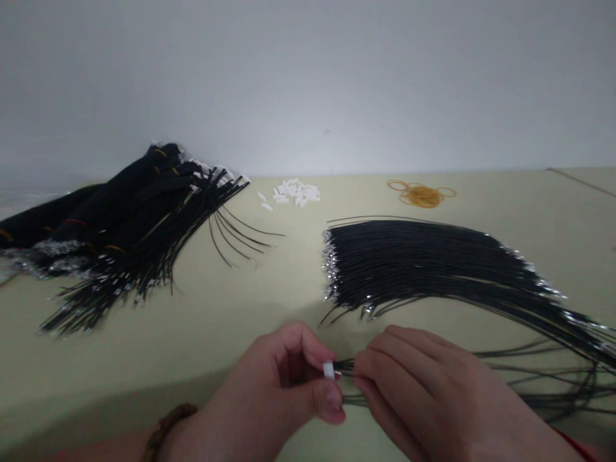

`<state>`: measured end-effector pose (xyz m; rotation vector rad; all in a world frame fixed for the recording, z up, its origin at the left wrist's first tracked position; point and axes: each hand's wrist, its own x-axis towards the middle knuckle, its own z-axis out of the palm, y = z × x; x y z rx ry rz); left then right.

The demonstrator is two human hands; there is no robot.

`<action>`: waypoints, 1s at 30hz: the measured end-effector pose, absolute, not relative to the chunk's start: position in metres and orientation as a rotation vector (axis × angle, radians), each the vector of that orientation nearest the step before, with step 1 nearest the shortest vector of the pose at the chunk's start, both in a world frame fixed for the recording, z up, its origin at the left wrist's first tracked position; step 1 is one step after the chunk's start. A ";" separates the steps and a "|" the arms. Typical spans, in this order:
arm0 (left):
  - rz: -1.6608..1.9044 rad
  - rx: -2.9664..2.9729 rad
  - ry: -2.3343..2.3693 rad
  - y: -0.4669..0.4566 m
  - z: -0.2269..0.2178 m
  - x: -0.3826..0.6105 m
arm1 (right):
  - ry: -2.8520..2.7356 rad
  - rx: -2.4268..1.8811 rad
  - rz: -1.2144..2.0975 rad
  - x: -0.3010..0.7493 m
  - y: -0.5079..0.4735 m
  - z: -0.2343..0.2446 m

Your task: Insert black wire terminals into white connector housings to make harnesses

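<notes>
Left hand [283, 378] pinching a small white connector [328, 370], right hand [423, 385] closed on thin black wires [348, 366] — one slack grip and a wire could slip free — careful!

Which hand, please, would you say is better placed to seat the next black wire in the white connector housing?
Right, probably: the right hand pinches the black wires just beside the white connector housing, and the wire bundle lies on its side. The left hand grips the housing.

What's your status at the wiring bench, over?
Left hand pinching white connector. Right hand gripping black wires at its end. Black wire fan lying ahead, nothing in the way.
</notes>
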<state>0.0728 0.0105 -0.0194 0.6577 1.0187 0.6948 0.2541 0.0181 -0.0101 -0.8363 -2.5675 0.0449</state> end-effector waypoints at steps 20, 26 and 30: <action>0.657 0.699 1.037 0.008 -0.019 0.071 | -2.530 -0.856 0.052 0.253 0.020 -0.009; 0.659 0.717 1.045 0.008 -0.020 0.072 | -2.528 -0.836 0.034 0.255 0.016 -0.011; 0.616 0.707 1.049 0.008 -0.020 0.073 | -2.547 -0.828 0.123 0.251 0.013 -0.016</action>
